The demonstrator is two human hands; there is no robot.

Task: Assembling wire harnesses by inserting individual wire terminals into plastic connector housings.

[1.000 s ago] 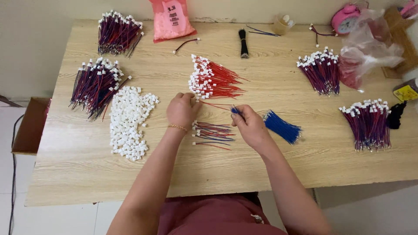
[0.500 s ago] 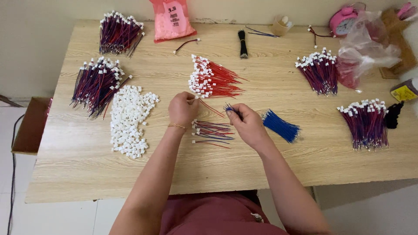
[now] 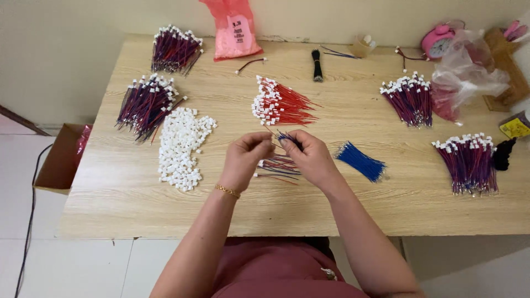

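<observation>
My left hand [image 3: 248,157] and my right hand [image 3: 310,154] meet over the middle of the wooden table [image 3: 342,198]. The left hand pinches a thin red wire with a small white connector. In the right hand's fingertips sits a blue wire [image 3: 288,138], touching the left hand's piece. Under both hands lies a small pile of finished red-and-blue wires [image 3: 279,165]. Behind them is a fan of red wires with white connectors [image 3: 279,105]. A bundle of blue wires [image 3: 360,161] lies just right of my right hand.
A heap of white connectors [image 3: 182,146] lies at the left. Bundles of red-and-blue wires sit at the far left [image 3: 146,105], back left [image 3: 175,49], right [image 3: 411,99] and far right [image 3: 469,160]. A pink bag [image 3: 234,30], black brush [image 3: 316,63], clear bags [image 3: 469,72] line the back.
My right hand has moved left from beside the blue bundle with a blue wire and now meets the left hand. The left hand lifted slightly.
</observation>
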